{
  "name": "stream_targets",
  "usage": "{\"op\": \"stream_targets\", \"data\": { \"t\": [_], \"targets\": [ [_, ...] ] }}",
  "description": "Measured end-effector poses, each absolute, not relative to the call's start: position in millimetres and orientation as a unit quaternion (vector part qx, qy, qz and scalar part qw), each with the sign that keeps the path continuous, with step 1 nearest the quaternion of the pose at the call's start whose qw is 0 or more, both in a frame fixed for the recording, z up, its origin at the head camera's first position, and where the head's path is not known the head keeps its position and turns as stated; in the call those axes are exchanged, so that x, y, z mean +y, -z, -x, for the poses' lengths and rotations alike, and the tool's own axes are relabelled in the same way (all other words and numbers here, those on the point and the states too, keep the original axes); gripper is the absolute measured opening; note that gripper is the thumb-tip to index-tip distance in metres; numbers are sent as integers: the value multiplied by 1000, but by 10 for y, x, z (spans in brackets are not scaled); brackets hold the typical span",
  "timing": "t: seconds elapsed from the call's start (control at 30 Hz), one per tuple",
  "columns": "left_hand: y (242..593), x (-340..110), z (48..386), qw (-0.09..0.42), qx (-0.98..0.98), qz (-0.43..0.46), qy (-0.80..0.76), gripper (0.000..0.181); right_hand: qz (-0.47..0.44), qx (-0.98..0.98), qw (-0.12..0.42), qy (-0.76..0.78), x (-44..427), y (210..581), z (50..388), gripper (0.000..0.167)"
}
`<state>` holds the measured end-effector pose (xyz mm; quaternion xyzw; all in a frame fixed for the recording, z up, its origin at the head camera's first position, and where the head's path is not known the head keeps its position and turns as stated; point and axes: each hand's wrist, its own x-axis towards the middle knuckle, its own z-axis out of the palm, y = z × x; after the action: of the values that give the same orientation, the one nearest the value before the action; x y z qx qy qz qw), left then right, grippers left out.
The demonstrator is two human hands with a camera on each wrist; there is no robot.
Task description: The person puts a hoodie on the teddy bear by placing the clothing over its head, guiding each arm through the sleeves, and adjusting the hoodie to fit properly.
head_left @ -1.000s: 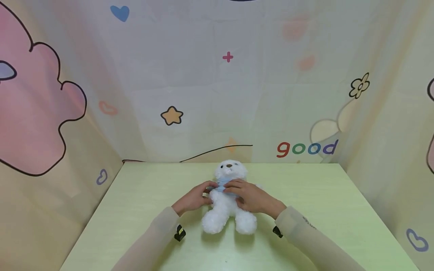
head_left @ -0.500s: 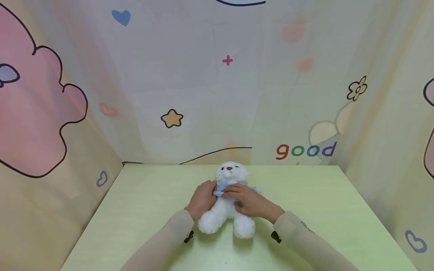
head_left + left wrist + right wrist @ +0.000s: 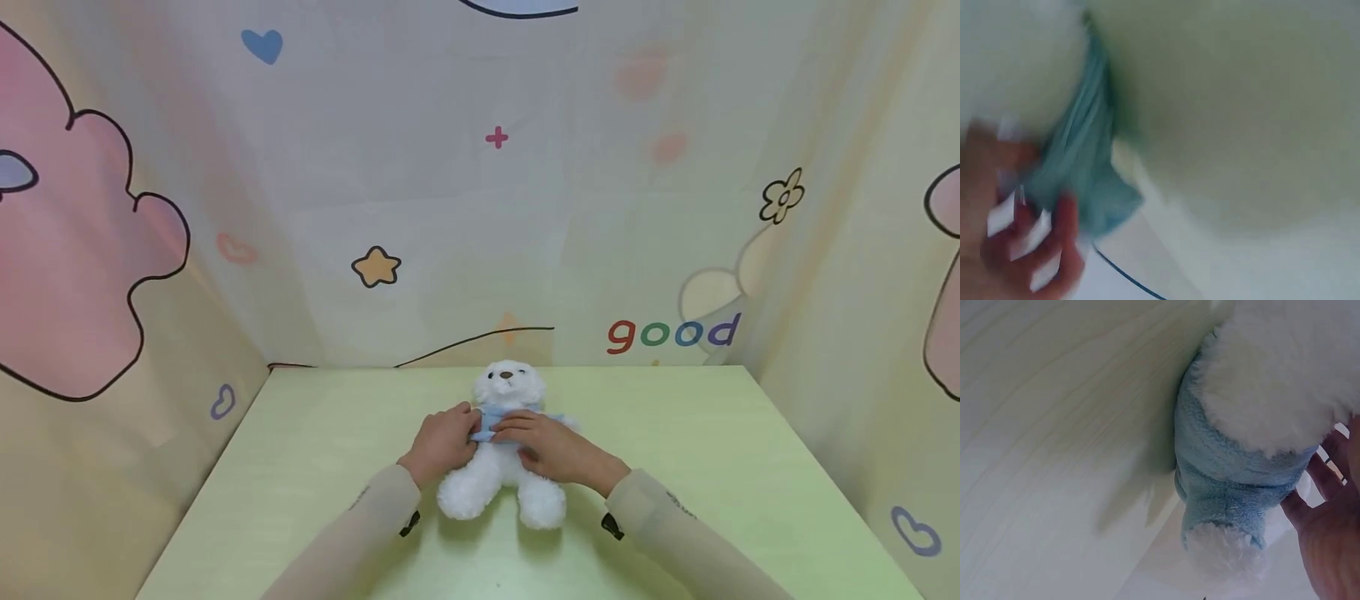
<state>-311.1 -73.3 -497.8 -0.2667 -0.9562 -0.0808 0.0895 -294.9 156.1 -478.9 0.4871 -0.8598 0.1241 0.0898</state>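
A white plush bear (image 3: 480, 479) in a small blue shirt (image 3: 487, 421) lies face up on the table, its head toward the back wall. At the bear's side, on the left, my left hand (image 3: 444, 442) pinches the shirt; the blurred left wrist view shows the fingers on a drawn-out fold of blue cloth (image 3: 1088, 156). My right hand (image 3: 557, 448) holds the bear across its chest, the thumb lower on the belly. In the right wrist view a white paw (image 3: 1225, 553) pokes out of the blue sleeve (image 3: 1229, 503), beside the right thumb.
The pale green tabletop (image 3: 330, 425) runs back to a printed cloth wall (image 3: 450, 208). Similar cloth stands along the left and right sides. Dark camera mounts (image 3: 612, 525) sit under the beige sleeves (image 3: 675, 517).
My left hand has turned over and taken the shirt at the bear's side. The bear has shifted slightly toward me. The right hand has stayed on its chest, nearly in place.
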Motion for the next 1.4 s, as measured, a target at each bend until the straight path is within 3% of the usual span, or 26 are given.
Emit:
{"op": "stream_targets", "data": {
  "t": [0.17,0.43,0.53,0.7,0.97,1.1,1.27,1.4],
  "targets": [
    [5019,-579,3095,166,-958,232,-27,10,-488,-861,76,-122,1586,4771,2965,40],
    [5092,-550,3160,171,-960,220,-1,15,-496,-857,64,-127,1597,4738,2954,39],
    [5098,-600,3159,143,-959,245,15,12,-488,-861,61,-126,1608,4755,2948,39],
    [5060,-627,3143,102,-958,263,50,24,-478,-866,61,-134,1654,4765,2933,39],
    [5134,-552,3165,158,-970,176,55,24,-477,-866,62,-138,1605,4773,2935,40],
    [5135,-619,3101,120,-962,197,144,27,-477,-866,80,-128,1590,4780,2911,43],
    [5102,-733,2999,48,-930,261,254,13,-472,-869,96,-110,1625,4780,2900,51],
    [5062,-825,2960,2,-897,275,347,16,-463,-873,105,-113,1629,4746,2928,45]
  ]
}}
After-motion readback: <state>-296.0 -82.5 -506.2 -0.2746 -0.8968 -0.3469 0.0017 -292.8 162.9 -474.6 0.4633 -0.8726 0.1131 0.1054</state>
